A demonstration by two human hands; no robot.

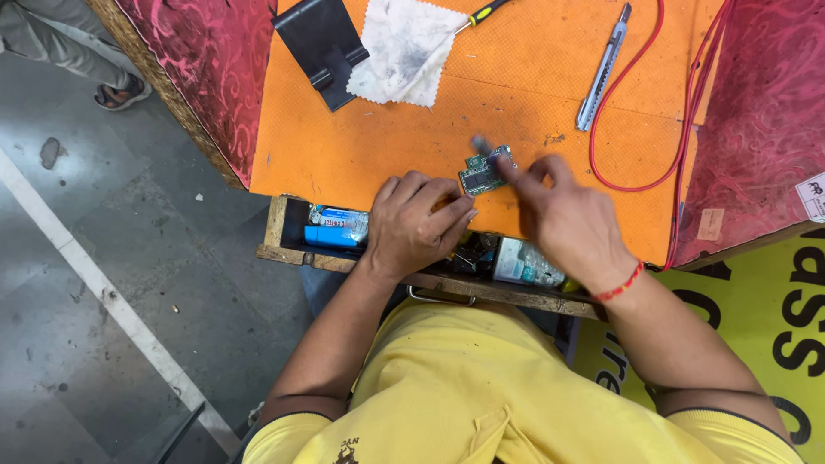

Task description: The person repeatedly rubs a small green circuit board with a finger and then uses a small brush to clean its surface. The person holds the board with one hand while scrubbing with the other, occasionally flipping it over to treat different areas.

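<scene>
A small green circuit board lies on the orange mat near its front edge. My left hand rests on the mat with its fingertips pinning the board's near side. My right hand is at the board's right end and grips a small grey tool, blurred by motion, whose tip is over the board. A red thread band circles my right wrist.
On the mat lie a black stand, a white cloth, a yellow-handled screwdriver, a grey utility knife and a looped red wire. An open wooden drawer below holds bottles and small parts. Someone's sandalled foot is at upper left.
</scene>
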